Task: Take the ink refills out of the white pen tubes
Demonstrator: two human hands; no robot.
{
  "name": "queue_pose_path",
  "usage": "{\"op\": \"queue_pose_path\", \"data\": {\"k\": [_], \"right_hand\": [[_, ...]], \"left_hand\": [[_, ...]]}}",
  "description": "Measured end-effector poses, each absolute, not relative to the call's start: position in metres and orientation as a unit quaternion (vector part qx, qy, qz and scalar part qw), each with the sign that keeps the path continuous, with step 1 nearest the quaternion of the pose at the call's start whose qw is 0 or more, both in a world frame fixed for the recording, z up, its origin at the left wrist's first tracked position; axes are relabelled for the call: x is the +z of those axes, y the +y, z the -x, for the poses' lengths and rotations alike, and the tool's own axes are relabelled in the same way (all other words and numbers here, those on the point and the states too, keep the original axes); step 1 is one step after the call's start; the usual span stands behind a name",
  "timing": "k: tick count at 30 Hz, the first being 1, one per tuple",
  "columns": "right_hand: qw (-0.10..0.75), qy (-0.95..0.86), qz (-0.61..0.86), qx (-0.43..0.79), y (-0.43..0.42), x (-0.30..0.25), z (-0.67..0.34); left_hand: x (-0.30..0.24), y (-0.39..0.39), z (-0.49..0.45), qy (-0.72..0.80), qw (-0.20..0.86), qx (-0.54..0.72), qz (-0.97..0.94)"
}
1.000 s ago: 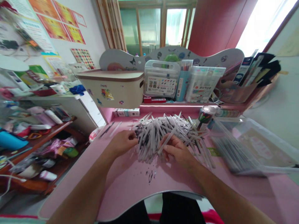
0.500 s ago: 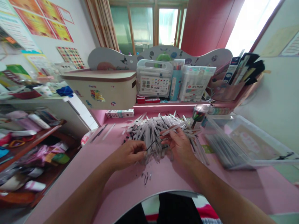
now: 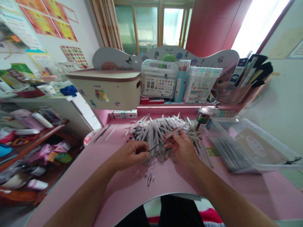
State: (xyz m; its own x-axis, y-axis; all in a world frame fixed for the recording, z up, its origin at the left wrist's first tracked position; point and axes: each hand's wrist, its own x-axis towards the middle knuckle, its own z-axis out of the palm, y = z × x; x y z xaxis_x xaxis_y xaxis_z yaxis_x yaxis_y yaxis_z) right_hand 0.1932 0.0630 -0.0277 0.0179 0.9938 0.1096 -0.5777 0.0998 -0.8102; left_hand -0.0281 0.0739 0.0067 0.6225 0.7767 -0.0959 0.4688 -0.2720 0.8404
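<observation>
My left hand [image 3: 132,154] is closed, pinching one end of a thin black rod [image 3: 156,146], which looks like a pen refill. The rod slants up toward the fingertips of my right hand [image 3: 181,143]; whether they grip its far end I cannot tell. Between thumb and fingers, that right hand holds a white pen-like tube [image 3: 176,130]. Behind and below both hands lies a heaped pile of white, pen-like tubes [image 3: 151,134] with dark parts among them. Small dark bits [image 3: 149,179] are scattered on the pink desk [image 3: 127,189] in front.
At the right stands a clear plastic box [image 3: 279,164] with long grey pieces beside or inside it. A clear jar [image 3: 203,115] is behind the pile. A lidded cream bin [image 3: 106,91] and marker cases [image 3: 159,80] line the shelf. Loose sticks [image 3: 101,132] lie at left.
The view has shifted slightly. My hands keep nearly the same pose, and the black rod between them lies a little flatter, with more of it showing.
</observation>
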Motion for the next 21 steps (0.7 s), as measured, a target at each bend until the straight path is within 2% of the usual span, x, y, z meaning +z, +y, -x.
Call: {"op": "queue_pose_path", "data": {"k": [8, 13, 18, 21], "right_hand": [[0.603, -0.361, 0.284, 0.652, 0.059, -0.027, -0.19], [0.562, -0.361, 0.272, 0.693, 0.055, -0.032, -0.188], [0.536, -0.361, 0.249, 0.722, 0.052, -0.035, -0.185], [0.514, -0.365, 0.241, 0.738, 0.052, -0.035, -0.185]], "left_hand": [[0.004, 0.072, 0.024, 0.385, 0.463, 0.189, -0.776], [-0.003, 0.065, 0.011, 0.383, 0.521, 0.206, -0.735], [-0.01, 0.062, -0.003, 0.423, 0.574, 0.314, -0.627], [-0.011, 0.062, -0.005, 0.396, 0.625, 0.343, -0.579]]}}
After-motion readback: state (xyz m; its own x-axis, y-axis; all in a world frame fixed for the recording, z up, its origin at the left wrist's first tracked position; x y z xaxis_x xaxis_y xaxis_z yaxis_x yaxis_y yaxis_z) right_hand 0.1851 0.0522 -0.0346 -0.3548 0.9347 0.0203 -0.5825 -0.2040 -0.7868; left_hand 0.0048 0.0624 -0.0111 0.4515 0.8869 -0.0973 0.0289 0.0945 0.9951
